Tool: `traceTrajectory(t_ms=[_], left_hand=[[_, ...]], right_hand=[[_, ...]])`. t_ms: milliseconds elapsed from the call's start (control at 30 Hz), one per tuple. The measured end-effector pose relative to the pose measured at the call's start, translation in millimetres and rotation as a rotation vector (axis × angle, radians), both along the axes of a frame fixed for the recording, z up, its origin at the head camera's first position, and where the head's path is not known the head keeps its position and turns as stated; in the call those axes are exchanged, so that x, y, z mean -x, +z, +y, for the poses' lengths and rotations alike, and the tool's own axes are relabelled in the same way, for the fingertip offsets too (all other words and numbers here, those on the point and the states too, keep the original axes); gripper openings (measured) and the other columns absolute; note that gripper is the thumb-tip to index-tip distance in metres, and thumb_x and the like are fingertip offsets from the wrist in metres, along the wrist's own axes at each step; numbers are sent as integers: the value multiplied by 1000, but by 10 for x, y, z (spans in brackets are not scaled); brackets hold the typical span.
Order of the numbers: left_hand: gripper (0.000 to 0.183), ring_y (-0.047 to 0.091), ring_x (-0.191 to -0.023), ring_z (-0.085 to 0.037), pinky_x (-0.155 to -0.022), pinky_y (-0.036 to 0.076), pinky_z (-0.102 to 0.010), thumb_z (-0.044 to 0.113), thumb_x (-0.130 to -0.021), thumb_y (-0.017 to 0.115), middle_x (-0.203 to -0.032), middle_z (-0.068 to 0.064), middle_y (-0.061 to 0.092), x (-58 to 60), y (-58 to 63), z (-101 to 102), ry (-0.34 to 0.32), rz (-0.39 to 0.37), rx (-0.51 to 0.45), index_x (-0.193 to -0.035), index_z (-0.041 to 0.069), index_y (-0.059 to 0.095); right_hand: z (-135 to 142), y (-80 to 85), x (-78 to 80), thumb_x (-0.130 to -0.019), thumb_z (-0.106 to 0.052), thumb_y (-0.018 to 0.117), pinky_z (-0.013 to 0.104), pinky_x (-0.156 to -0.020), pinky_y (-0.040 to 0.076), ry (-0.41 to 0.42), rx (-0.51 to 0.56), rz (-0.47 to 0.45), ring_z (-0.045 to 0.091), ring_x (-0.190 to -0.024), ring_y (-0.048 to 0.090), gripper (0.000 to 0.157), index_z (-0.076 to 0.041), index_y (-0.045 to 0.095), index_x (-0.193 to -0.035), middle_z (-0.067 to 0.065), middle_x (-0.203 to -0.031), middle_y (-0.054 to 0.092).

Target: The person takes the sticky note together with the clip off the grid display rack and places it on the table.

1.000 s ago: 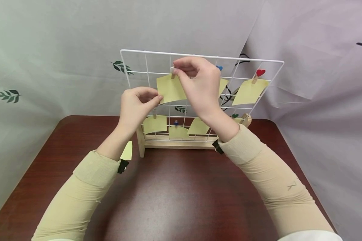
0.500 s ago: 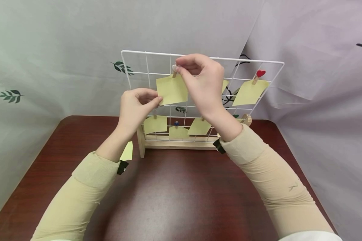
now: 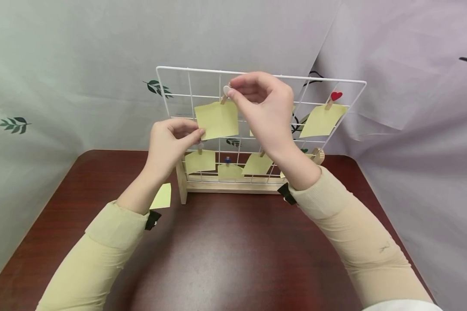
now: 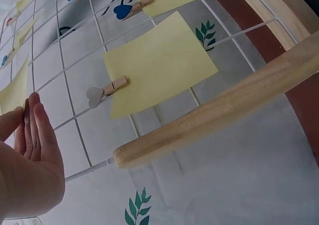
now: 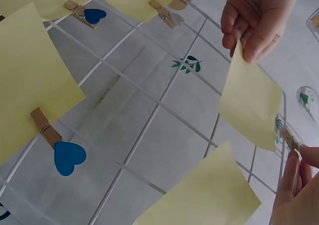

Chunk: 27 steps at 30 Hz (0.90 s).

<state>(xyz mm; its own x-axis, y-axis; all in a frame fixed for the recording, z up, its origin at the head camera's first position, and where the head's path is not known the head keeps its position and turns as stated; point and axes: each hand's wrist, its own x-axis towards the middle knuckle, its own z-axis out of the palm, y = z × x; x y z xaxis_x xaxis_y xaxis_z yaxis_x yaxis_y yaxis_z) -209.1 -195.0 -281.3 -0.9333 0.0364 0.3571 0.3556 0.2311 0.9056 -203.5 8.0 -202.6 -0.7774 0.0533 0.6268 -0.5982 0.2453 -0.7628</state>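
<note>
Clothespin [image 3: 224,99] with a white top sits pinched between thumb and fingers of your right hand [image 3: 270,112], at the upper edge of a yellow note [image 3: 218,121]. Your left hand [image 3: 171,140] pinches its lower left corner, before the upper part of a white wire grid [image 3: 323,79]. More notes [image 3: 200,161] hang below; a red heart clip [image 3: 336,96] holds another at upper right. Your grid's wooden stand [image 3: 233,187] rests on the dark red table [image 3: 233,250].
</note>
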Motion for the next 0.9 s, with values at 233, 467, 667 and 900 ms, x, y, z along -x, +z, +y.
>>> traceTrajectory(t_ms=[233,467,667,900], left_hand=[[19,71,-65,5,-66,58,-13,4,-92,80,-68,28,71,-64,-21,-51,-9,-59,-28,-103,-11,77],[23,71,-66,6,-72,61,-15,6,-93,79,-69,28,71,-142,-57,-150,-4,-119,-24,-106,-13,75],[23,72,-67,4,-73,59,-12,8,-94,79,-70,28,71,-180,-119,-302,18,-110,20,-107,-11,76],[17,73,-68,4,-74,58,-11,10,-94,79,-72,28,72,-214,-203,-484,65,-113,41,-104,-4,77]], right_hand=[[53,-45,-80,-90,1,82,28,-81,63,43,40,29,8,-79,75,13,6,79,-101,17,-97,80],[119,-117,-142,-88,3,83,25,-78,63,61,75,69,7,-77,75,14,8,78,-100,13,-94,80],[202,-190,-181,-88,5,82,24,-76,62,67,91,71,8,-76,75,13,10,78,-99,-9,-87,79],[332,-307,-191,-88,7,81,22,-76,62,50,76,62,5,-77,74,13,11,77,-100,0,-90,81]])
